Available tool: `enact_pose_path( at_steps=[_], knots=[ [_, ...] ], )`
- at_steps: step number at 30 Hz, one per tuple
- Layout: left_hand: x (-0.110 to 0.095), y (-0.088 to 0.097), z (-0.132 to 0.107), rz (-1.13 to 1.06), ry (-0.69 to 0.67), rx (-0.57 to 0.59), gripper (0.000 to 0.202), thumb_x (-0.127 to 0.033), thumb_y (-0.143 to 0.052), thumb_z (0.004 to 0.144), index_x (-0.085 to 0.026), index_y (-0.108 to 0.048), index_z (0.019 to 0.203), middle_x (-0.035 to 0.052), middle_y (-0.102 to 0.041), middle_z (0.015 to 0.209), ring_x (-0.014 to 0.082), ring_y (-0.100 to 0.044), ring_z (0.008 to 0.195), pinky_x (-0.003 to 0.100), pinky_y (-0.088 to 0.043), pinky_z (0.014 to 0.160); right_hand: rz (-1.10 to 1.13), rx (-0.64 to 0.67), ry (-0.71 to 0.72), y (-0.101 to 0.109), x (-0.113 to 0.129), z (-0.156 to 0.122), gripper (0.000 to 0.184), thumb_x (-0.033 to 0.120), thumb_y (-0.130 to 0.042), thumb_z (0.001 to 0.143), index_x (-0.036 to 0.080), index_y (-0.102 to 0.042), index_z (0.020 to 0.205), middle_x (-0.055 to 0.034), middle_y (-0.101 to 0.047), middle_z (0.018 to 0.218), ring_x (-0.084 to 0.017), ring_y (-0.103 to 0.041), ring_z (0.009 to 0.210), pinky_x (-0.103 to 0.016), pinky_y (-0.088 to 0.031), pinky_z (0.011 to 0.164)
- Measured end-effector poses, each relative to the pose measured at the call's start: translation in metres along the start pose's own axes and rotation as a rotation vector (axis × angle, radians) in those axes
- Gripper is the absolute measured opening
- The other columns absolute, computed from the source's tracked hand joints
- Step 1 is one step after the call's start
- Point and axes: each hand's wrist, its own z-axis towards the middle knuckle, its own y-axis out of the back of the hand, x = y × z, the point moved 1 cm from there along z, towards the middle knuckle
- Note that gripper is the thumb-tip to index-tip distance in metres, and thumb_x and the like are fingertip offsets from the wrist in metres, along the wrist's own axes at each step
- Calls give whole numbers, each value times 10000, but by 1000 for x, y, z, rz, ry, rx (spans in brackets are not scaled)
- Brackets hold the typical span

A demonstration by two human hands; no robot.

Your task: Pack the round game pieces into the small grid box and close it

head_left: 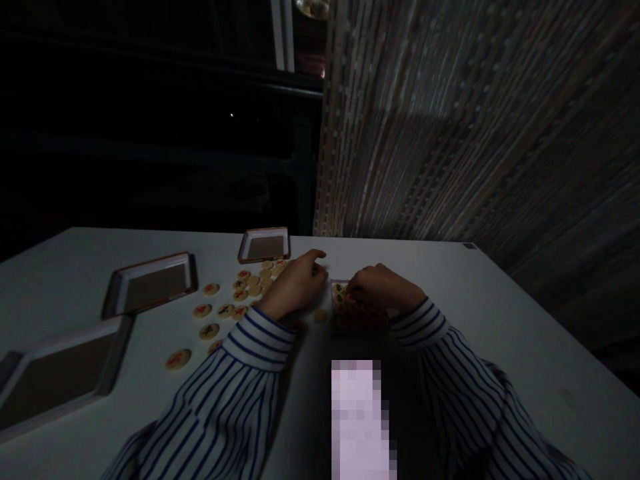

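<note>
Over the small box (334, 323) at the middle of the table, my right hand (387, 288) bends its closed fingertips down onto the round xiangqi pieces (339, 299) inside. Whatever those fingertips pinch is hidden. My left hand (296, 285) hovers just left of the box, thumb and forefinger apart, with nothing visible between them. Loose xiangqi pieces (241, 295), pale wooden discs with red or black characters, lie scattered beside and partly behind the left wrist. A single plain-looking piece (321, 315) rests between the left hand and the box.
Three shallow trays or lids stand on the white table (425, 257): a small one (241, 248) at the back, another (192, 272) to the left, and a larger one (116, 357) at the near left. A bead-like string curtain (400, 133) hangs behind. A pixelated patch covers the near middle.
</note>
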Motion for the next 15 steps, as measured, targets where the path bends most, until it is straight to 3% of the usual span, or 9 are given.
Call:
enact_pose_path(
  at_steps=[15],
  knots=[
    [4, -1, 1, -9, -13, -11, 398, -242, -463, 759, -152, -489, 1145, 75, -655, 906, 186, -601, 843, 276, -427, 726, -9, -9, 9, -1, 0, 1, 260, 187, -477, 776, 241, -657, 955, -59, -679, 929, -198, -615, 852, -286, -404, 708]
  ],
)
